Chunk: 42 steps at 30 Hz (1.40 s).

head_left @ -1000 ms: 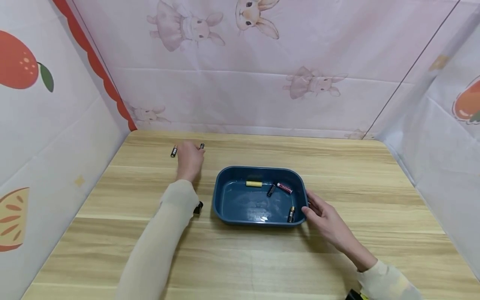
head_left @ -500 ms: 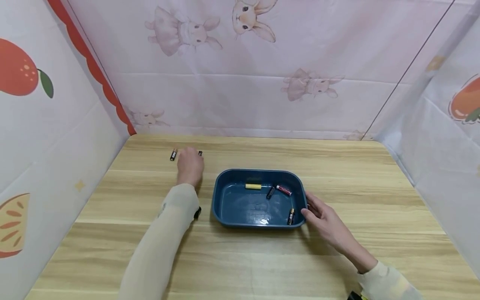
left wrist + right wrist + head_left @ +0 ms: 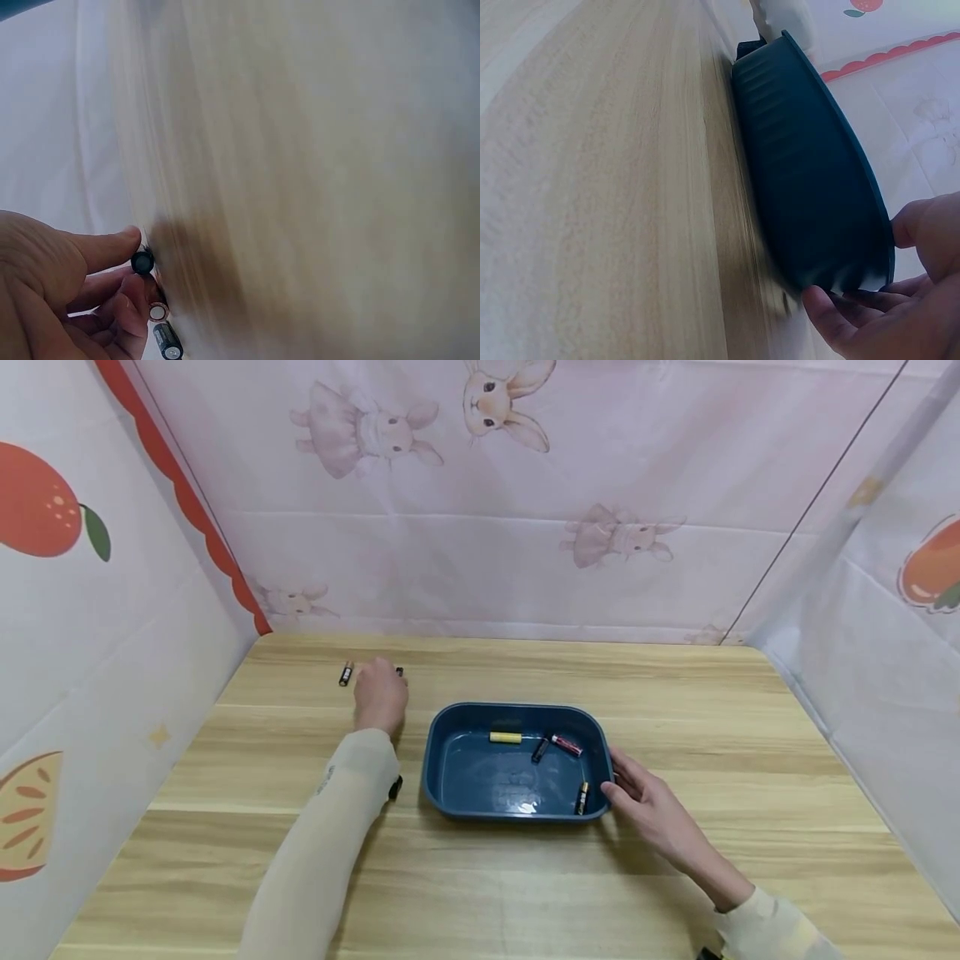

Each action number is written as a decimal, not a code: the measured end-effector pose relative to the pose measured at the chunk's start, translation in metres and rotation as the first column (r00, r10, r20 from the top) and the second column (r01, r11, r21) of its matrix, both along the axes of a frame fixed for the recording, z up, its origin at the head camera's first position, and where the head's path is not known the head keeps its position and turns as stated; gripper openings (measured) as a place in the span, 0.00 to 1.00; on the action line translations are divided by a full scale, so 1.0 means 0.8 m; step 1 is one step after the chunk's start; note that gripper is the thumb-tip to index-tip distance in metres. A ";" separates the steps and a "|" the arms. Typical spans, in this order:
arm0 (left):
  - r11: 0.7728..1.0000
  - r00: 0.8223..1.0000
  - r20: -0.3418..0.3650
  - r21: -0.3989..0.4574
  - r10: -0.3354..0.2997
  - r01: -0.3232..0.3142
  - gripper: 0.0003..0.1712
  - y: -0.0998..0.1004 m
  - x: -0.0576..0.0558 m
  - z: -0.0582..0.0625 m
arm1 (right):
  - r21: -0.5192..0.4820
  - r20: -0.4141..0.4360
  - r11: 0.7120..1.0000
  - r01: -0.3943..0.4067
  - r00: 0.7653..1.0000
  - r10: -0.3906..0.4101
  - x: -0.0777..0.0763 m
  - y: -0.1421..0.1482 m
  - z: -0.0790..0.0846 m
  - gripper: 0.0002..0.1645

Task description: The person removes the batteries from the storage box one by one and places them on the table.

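My left hand (image 3: 381, 695) is at the back left of the table, its thumb and forefinger pinching a dark battery (image 3: 142, 262). Two more batteries lie close by in the left wrist view: one with a copper-coloured end (image 3: 158, 312) and a black one (image 3: 169, 342). In the head view a black battery (image 3: 346, 674) shows left of that hand. My right hand (image 3: 651, 806) grips the right end of a dark blue plastic basin (image 3: 517, 817), thumb at the rim and fingers against the outer wall.
Inside the basin lie a yellow battery (image 3: 506, 737), a small black battery (image 3: 540, 750), a red battery (image 3: 567, 745) and a black battery with a copper end (image 3: 582, 798). Printed cloth walls (image 3: 480, 568) bound the wooden table (image 3: 495, 893) at the back and sides.
My left fingers have closed in on the battery by the hand, and less of it shows now. My right hand and the basin stay together; the head view has tilted slightly.
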<state>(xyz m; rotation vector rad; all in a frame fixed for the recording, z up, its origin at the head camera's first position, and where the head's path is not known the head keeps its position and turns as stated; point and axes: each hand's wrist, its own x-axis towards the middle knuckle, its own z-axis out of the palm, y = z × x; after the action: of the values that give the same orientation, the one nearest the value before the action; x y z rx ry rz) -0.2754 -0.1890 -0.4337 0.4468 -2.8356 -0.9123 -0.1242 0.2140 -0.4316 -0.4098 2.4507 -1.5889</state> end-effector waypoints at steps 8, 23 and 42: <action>0.998 1.000 -0.027 -0.057 -0.011 0.009 0.12 0.000 0.001 -0.002 | -0.034 -0.006 0.999 -0.003 1.000 0.003 0.000 -0.001 -0.003 0.35; 0.994 0.985 -0.169 -0.114 -0.023 0.004 0.13 0.005 0.013 0.019 | -0.030 -0.017 1.000 -0.006 1.000 0.005 0.002 -0.002 -0.007 0.35; 0.806 0.842 -0.117 0.243 -0.527 0.539 0.21 0.084 0.078 0.075 | -0.019 -0.017 1.000 -0.015 1.000 0.015 0.001 -0.001 -0.005 0.36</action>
<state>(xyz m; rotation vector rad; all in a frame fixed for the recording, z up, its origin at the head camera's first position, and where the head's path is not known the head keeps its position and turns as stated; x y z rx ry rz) -0.2129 -0.1216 -0.3734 -0.3854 -2.8440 -1.3858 -0.1230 0.2136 -0.4354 -0.4458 2.4410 -1.6099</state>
